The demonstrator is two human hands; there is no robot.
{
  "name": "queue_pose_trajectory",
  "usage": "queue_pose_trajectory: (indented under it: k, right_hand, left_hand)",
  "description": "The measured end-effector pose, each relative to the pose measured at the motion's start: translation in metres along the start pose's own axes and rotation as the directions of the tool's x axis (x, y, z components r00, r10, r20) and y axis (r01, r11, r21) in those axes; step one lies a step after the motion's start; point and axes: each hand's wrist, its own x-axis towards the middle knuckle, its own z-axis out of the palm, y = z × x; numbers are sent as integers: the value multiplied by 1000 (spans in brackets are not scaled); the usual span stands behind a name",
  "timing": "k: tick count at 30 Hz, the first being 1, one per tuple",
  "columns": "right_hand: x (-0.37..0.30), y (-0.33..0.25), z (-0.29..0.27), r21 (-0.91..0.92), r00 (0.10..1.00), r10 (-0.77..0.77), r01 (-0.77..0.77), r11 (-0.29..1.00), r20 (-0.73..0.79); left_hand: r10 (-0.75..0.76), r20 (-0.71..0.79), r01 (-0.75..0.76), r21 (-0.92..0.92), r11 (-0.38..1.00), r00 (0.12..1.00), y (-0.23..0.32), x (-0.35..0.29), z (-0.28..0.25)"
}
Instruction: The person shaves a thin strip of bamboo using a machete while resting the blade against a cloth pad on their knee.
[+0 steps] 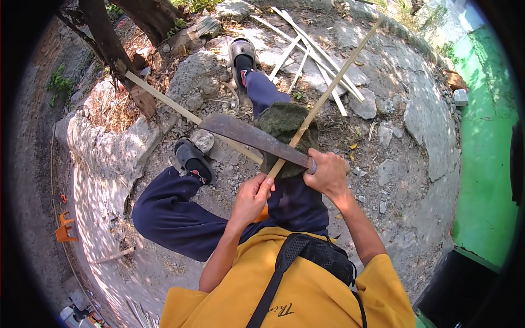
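Observation:
My right hand (329, 172) is closed round the handle of a machete (246, 135). Its broad, dark blade points left and crosses a pale bamboo strip (334, 87). Pinched in the fingers of my left hand (252, 198) is the near end of that strip, which slants away to the upper right. Under blade and strip, a dark green cloth (280, 117) drapes over my outstretched leg. A second bamboo strip (175, 105) runs from the upper left to beside the cloth, passing partly behind the blade.
Several pale strips (306, 46) lie crossed on the rocky ground ahead. Tree trunks (112, 41) and a large rock (197, 79) stand at the upper left. A green wall (484, 147) bounds the right side. An orange chair (65, 227) is far left.

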Motion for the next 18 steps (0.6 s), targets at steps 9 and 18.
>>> queue_pose_trajectory:
  k: [9,18]
  right_hand:
    - [6,-4,-7,31,997,77,-77,997,1]
    - [4,-14,-10,47,999,32,-32,998,16]
  left_hand:
    - [-110,30,111,-32,993,993,-9,-44,-22]
    - [-99,11,96,180,979,995,8,-22,-30]
